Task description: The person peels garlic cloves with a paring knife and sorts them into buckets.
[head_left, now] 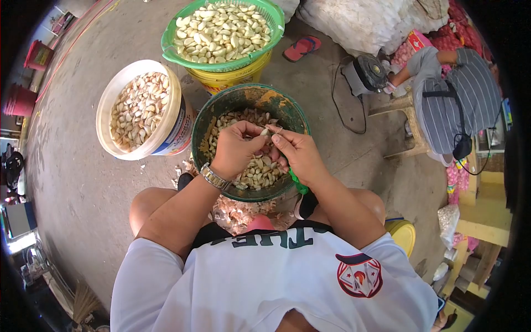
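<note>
Over green bucket (287,108) | left hand (235,149), right hand (298,152) both pinched on garlic clove (265,131) | risk: slick clove slips, dropping among unpeeled ones.

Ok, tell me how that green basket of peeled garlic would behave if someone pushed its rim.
The green basket sits perched on a narrower yellow bucket, so a push would probably tip or slide it. It is heaped with peeled cloves, so likely heavy. Its slotted plastic wall may flex, and loose cloves could spill.
</note>
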Action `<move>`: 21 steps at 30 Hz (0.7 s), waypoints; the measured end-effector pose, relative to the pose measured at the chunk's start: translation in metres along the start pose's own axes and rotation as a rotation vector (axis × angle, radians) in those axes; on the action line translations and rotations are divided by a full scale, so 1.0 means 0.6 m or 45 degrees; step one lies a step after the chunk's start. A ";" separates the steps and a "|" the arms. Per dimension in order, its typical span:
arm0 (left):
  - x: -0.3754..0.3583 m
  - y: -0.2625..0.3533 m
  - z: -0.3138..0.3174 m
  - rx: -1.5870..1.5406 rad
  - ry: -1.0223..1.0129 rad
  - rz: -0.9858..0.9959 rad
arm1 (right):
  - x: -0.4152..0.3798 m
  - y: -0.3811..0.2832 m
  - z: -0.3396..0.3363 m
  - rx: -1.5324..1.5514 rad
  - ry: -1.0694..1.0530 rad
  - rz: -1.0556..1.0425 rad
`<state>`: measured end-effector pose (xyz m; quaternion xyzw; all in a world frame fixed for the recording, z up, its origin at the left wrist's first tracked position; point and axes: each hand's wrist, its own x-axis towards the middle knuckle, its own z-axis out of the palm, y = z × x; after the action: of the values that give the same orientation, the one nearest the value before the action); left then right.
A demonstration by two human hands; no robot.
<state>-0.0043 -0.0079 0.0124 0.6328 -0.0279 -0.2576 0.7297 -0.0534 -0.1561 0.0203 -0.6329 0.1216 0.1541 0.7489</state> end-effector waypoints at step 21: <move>0.013 -0.015 -0.009 -0.378 -0.311 -0.202 | -0.010 -0.008 0.003 0.058 -0.002 -0.063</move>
<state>0.0013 -0.0067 0.0004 0.4827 -0.0280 -0.3905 0.7834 -0.0574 -0.1555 0.0272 -0.6185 0.1089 0.1332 0.7668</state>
